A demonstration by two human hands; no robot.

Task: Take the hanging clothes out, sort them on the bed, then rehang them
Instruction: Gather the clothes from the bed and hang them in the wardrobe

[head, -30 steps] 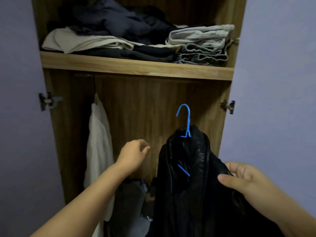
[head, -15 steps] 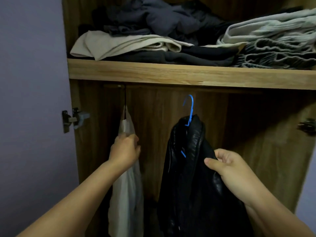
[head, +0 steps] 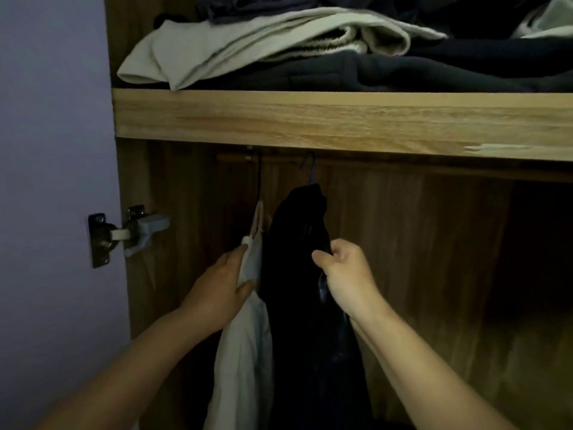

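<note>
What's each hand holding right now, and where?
Left hand grips the white garment just below its shoulder; right hand pinches the black jacket at its front edge.

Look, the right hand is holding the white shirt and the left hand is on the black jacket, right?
No, it is the other way round. In the head view the right hand grips the black jacket, and the left hand holds the white shirt hanging beside it.
</note>
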